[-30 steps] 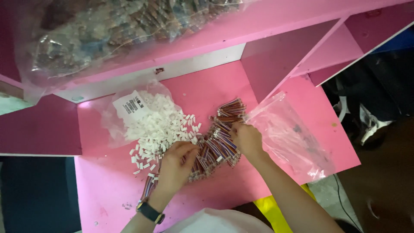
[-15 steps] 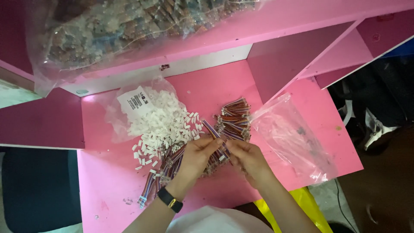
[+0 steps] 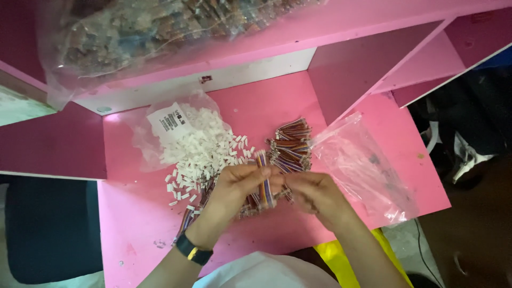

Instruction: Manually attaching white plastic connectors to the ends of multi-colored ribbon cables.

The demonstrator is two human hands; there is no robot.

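My left hand [image 3: 234,186] pinches a short multicoloured ribbon cable [image 3: 264,178] upright between thumb and fingers, above the pink desk [image 3: 138,229]. My right hand [image 3: 312,194] is curled beside it, fingers touching the cable's lower end. A pile of the same striped cables [image 3: 290,146] lies just beyond both hands, and more lie under my left wrist. A heap of small white plastic connectors [image 3: 205,149] spills from a clear bag [image 3: 170,125] at the left.
An empty clear plastic bag [image 3: 362,165] lies at the right of the desk. A big clear bag full of cables [image 3: 160,26] sits on the pink shelf above. A pink partition [image 3: 352,69] rises at the right; black watch [image 3: 193,252] on my left wrist.
Both hands left the cable pile and came together nearer me. My left hand now holds one cable up, and my right hand has closed in on its end.
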